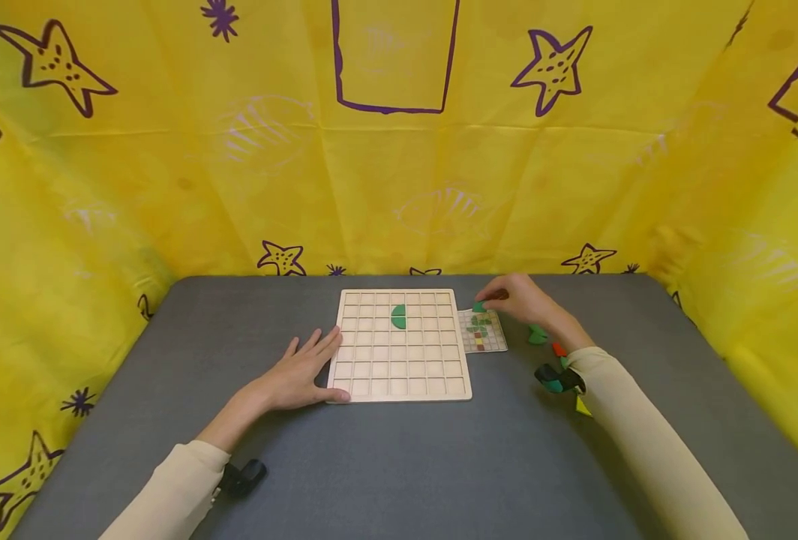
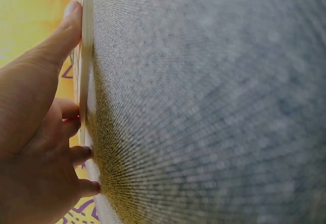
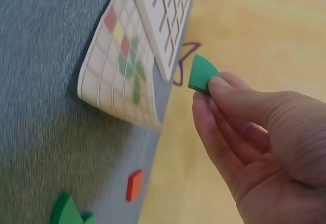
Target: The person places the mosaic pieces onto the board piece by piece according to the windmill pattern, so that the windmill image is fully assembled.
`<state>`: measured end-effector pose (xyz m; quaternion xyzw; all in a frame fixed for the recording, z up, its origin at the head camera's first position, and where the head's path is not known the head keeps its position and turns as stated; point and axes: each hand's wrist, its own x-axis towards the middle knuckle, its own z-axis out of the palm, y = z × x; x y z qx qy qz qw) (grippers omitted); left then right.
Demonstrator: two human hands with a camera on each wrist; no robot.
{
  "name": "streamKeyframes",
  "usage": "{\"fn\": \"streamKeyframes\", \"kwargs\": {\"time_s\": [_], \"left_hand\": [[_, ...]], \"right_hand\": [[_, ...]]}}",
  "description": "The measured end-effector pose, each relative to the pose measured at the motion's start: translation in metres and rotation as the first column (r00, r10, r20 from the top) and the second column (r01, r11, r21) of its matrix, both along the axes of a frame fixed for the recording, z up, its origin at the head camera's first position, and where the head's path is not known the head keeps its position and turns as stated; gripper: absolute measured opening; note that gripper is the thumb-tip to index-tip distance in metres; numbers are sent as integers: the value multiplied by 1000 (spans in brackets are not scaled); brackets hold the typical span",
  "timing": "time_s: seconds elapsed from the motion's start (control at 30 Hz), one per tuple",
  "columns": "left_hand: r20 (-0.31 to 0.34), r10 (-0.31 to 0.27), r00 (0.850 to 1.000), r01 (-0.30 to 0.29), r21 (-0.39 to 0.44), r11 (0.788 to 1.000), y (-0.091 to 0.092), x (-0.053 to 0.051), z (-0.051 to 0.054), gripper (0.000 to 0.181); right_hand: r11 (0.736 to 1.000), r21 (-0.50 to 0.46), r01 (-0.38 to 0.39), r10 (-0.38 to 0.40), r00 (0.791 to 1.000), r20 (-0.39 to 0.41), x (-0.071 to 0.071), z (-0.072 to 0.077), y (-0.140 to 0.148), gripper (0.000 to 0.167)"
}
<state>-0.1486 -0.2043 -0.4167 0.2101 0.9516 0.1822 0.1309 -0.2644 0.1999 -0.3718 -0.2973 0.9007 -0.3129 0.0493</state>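
A wooden grid board (image 1: 399, 371) lies on the grey table, with two green quarter-circle pieces (image 1: 398, 322) set in its upper middle cells. My left hand (image 1: 301, 373) rests at the board's left edge, its fingers spread and the thumb on the near corner. My right hand (image 1: 523, 300) pinches another green quarter-circle piece (image 3: 202, 73) between thumb and fingers. That piece is above the far edge of a pattern card (image 1: 496, 343), which shows a printed design in green, red and yellow squares. The card lies against the board's right side, its end curling up in the right wrist view.
Loose green pieces (image 1: 537, 334) lie right of the card. A red piece (image 1: 559, 349) and a yellow piece (image 1: 583, 406) lie nearer, partly behind the right wrist. A yellow patterned cloth (image 1: 399, 187) surrounds the table's back and sides.
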Motion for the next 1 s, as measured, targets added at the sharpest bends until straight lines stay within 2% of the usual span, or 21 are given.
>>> {"fn": "streamKeyframes", "kwargs": {"time_s": [0.2, 0.37, 0.77, 1.0], "left_hand": [[7, 3, 1000, -2, -9, 1000, -1, 0, -1, 110], [1, 2, 1000, -2, 0, 1000, -1, 0, -3, 110], [1, 3, 1000, -3, -5, 1000, -1, 0, -3, 110], [-6, -1, 1000, 1, -1, 1000, 0, -1, -4, 110]], "right_hand": [[999, -6, -39, 39, 999, 11, 1, -3, -15, 17], [999, -13, -35, 35, 998, 43, 2, -6, -29, 16], [998, -26, -48, 51, 994, 94, 5, -23, -57, 16], [999, -24, -43, 44, 996, 79, 3, -28, -73, 15]]}}
